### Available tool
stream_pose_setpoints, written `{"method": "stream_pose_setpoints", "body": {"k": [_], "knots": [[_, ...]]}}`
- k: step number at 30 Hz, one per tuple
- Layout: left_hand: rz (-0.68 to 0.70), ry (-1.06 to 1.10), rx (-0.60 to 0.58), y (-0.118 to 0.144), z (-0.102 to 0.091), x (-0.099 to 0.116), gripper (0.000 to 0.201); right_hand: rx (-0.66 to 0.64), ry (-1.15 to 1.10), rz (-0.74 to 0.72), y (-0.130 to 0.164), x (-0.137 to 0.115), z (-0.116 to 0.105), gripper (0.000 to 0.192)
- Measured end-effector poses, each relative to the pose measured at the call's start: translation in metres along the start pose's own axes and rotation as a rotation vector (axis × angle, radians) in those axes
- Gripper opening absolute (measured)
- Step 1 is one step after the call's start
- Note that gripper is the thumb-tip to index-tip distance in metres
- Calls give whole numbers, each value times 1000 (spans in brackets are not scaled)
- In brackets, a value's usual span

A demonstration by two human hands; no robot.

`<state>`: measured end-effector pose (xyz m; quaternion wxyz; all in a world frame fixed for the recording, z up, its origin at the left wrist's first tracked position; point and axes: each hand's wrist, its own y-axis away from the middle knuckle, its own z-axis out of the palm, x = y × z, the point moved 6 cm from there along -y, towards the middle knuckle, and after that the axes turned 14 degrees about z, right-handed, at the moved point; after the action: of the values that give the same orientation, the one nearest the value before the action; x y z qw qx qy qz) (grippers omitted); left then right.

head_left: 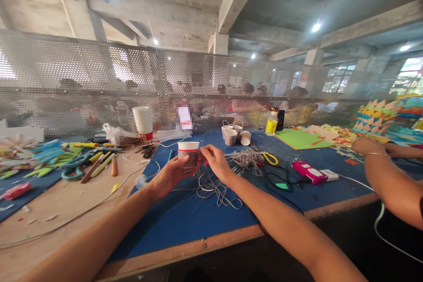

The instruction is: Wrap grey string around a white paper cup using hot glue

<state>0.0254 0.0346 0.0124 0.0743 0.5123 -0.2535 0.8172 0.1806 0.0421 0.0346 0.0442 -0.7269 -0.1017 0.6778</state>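
Cradling a paper cup (188,146), the left hand (168,174) has its fingers curled round the lower body, thumb across the front. The cup is up in the air over the blue mat (185,233), its white rim uppermost, with a greyish covering below a red band. Just to the right, the fingertips of the right hand (213,158) are drawn together beside the cup; from where I stand I cannot tell whether they pinch a strand.

I'd judge the cup light and thin-walled, ready to dent under a hard squeeze. The covered lower part looks the better place to hold, rougher and less slippery than bare paper, leaving the rim alone.

Around them, left to right, the worktop (66,211) carries teal-handled scissors (74,167), a crumpled plastic bag (115,134) and a tall stack of paper cups (142,119). Loose grey cord (218,191) sprawls below the right hand, and its loops seem the likeliest thing to snag. Beyond it stand some small grey cups (230,136), one tipped over; then come yellow-handled scissors (271,158), a bottle (271,125), a green sheet (299,139) and a magenta device (309,172). At the far right, another person's arm (393,189) reaches over the worktop, well apart from the cup.
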Motion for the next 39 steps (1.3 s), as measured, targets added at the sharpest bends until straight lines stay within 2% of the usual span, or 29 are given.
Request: {"method": "stream_pose_setpoints", "body": {"k": [4,8,11,17,23,29,34,39], "knots": [[-12,20,21,0,-3,0,44,65,68,-10,-1,5,-1,42],[7,-4,7,1,-1,2,42,-13,89,42,0,12,9,48],[57,-56,19,0,-1,4,42,-36,98,23,3,10,12,46],[178,-215,178,-2,-10,11,45,64,188,-40,7,1,6,44],[192,-242,143,-2,-7,8,50,142,322,-100,7,2,4,44],[204,-265,170,-3,-11,6,52,168,410,-160,11,1,6,35],[187,-200,199,-4,-15,4,48,178,557,-297,16,-8,9,9],[166,-128,221,-6,-19,0,44,134,600,-412,26,-19,16,5]]}}
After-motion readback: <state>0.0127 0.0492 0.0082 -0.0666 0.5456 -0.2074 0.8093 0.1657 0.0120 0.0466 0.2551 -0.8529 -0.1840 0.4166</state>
